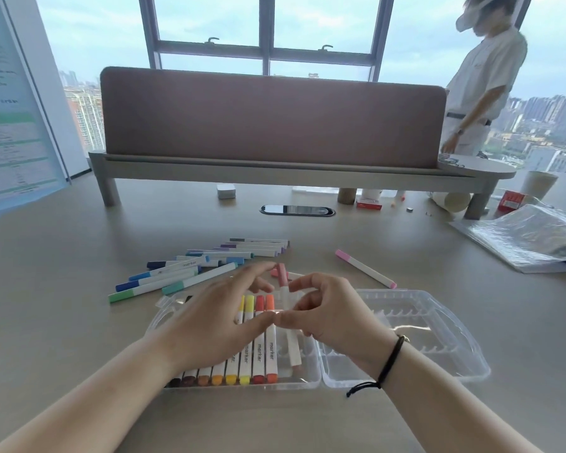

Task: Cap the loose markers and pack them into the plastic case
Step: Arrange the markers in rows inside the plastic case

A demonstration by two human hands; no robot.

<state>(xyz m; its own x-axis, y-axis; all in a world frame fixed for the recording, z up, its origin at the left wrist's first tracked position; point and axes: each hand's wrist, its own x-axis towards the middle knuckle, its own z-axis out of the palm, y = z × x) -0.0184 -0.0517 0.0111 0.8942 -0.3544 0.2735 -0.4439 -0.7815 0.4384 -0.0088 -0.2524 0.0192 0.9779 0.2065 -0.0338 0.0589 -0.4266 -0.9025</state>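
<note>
A clear plastic case [307,379] lies open on the table, its lid [438,325] folded out to the right. Several capped markers [258,358] in brown, orange, yellow and red lie side by side in the left half. Over the case, my left hand [209,322] and my right hand [334,315] both pinch a pink-capped marker [286,308], which is nearly upright and tilted. A row of loose blue, green and purple markers [190,269] lies beyond the case. One pink marker [365,269] lies alone to the right.
A brown desk divider [272,119] on a grey shelf crosses the far table. A crinkled plastic bag [530,237] lies at the right. Paper cups and small red boxes sit under the shelf. A person in white [484,83] stands beyond it on the right.
</note>
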